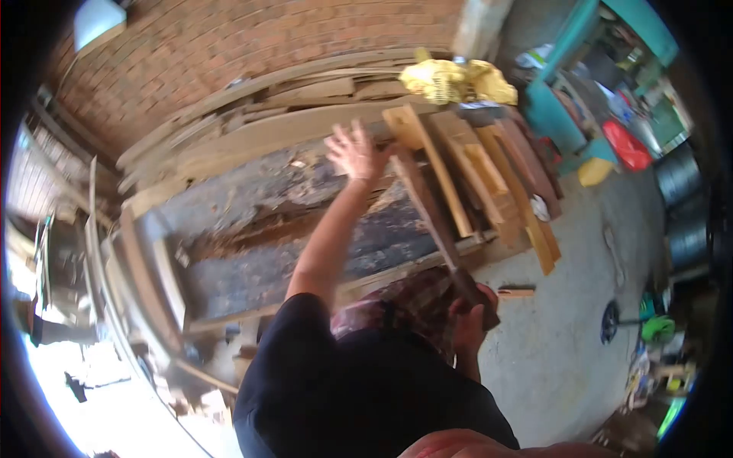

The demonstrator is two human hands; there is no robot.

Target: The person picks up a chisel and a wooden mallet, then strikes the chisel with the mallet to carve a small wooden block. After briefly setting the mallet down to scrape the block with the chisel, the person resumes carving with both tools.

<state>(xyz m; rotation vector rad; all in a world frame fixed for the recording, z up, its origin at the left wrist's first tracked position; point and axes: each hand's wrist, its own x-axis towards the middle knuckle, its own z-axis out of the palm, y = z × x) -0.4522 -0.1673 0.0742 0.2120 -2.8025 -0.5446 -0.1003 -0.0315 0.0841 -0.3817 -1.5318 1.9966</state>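
Note:
My left hand (pixel 356 155) is over the far part of the dark, worn workbench (pixel 305 183), its fingers spread, close to the far end of a long brown wooden piece (pixel 420 197). The near end of that piece is in my right hand (pixel 471 313), whose fingers wrap round it beside my body. The piece runs slantwise across the right part of the bench. Right of it lie several lighter wooden pieces (pixel 477 172), side by side.
Long planks (pixel 305 88) are stacked along the brick wall (pixel 305 27). A yellow bag (pixel 458 80) sits at the bench's far right. Boards (pixel 136 275) lean at the left. A small wood piece (pixel 516 293) is on the concrete floor (pixel 565 328).

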